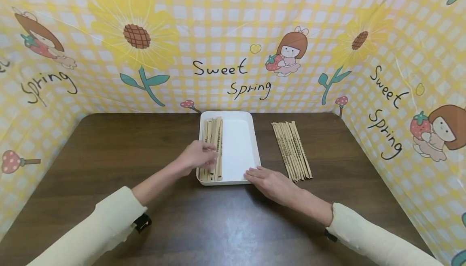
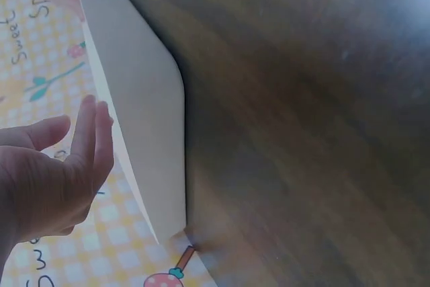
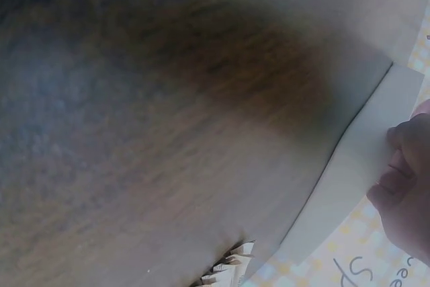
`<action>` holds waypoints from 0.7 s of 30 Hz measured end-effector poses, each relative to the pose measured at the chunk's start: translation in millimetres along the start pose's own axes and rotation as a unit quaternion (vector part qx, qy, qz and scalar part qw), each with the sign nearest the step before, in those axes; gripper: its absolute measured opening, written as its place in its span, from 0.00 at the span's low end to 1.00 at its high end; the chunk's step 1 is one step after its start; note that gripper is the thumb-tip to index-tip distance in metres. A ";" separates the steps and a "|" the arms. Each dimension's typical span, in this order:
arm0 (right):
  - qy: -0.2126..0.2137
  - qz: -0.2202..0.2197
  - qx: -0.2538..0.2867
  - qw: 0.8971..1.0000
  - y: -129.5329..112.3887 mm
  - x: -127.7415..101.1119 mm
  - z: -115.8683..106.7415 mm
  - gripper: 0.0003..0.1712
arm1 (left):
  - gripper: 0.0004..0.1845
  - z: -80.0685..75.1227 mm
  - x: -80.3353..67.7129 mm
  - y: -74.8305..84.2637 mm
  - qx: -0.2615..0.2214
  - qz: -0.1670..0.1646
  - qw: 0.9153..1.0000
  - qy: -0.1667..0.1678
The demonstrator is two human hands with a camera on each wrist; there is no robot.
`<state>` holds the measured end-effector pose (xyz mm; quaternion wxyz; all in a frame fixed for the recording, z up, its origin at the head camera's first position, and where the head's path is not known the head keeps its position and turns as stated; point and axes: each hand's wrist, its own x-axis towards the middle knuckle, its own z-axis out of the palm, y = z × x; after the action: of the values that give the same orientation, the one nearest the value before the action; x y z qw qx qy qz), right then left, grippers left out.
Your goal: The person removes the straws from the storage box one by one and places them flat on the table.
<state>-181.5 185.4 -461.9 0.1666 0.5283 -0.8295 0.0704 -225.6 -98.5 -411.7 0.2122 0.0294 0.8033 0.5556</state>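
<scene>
On the left side, a checkered cloth (image 1: 83, 84) stood as a wall behind the brown table (image 1: 120, 144). From the near left came a pale sleeve (image 1: 91, 225) with a black strap (image 1: 142, 222) below its cuff. Its left hand (image 1: 198, 155) was above the left part of a white tray (image 1: 238, 144). In the left wrist view, the thumb stood apart from the fingers, and the grip was loose and spread, holding nothing. I cannot tell if the fingertips touched the sticks under them.

These paper sticks (image 1: 219, 130) lay lengthwise in the tray, side by side along its left wall, partly covered by the hand. The right part of the tray showed its white floor.

The right hand (image 1: 273, 185) rested at the near right corner of the tray, with its fingers close together over the rim. I cannot tell whether it pinched the rim or only pressed on it.

Farther right, outside the tray, 1 more row of sticks (image 1: 292, 150) lay on the table, slightly slanted, with dark print on the paper. A matching sleeve (image 1: 375, 233) covered the right forearm.
</scene>
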 end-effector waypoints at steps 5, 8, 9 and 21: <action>-0.002 0.002 0.003 1.000 0.2 -0.3 -0.7 0.19 | 0.25 -3.7 16.4 5.1 0.011 -0.019 1.000 0.018; 0.001 0.004 0.006 1.000 0.5 -0.3 -0.7 0.19 | 0.27 -6.3 23.9 9.0 0.030 -0.025 0.999 0.027; 0.002 0.005 0.007 1.000 0.6 -0.4 -0.6 0.19 | 0.27 -7.1 25.9 10.0 0.036 -0.028 0.999 0.030; 0.007 0.006 0.008 1.000 -0.7 0.2 -0.6 0.18 | 0.14 -7.9 41.1 12.2 0.106 -0.007 0.993 0.060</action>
<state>-180.8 185.0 -461.3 0.1673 0.5238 -0.8312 0.0820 -268.1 -89.2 -411.0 0.1631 0.0131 0.8690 0.4669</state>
